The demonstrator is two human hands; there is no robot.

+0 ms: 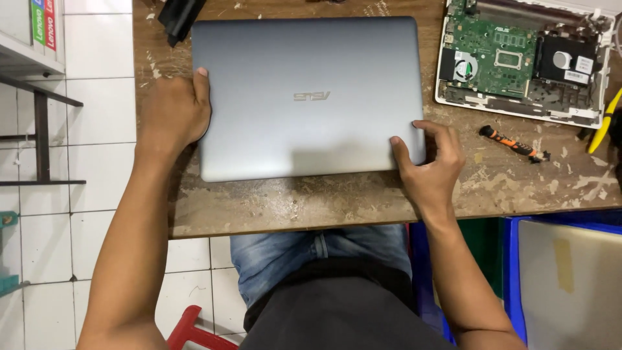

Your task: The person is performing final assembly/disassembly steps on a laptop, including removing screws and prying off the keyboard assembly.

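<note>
A closed grey laptop lies flat on a worn wooden table, its lid up. My left hand grips its left edge, thumb resting on the lid. At the near right corner my right hand holds the laptop, with fingertips curled over the lid's edge. Both forearms reach in from below.
An opened white laptop base with a green circuit board and fan sits at the table's far right. An orange-and-black screwdriver lies near it, and a yellow-handled tool at the right edge. A black object lies at the top left. Blue bins hold another grey laptop below right.
</note>
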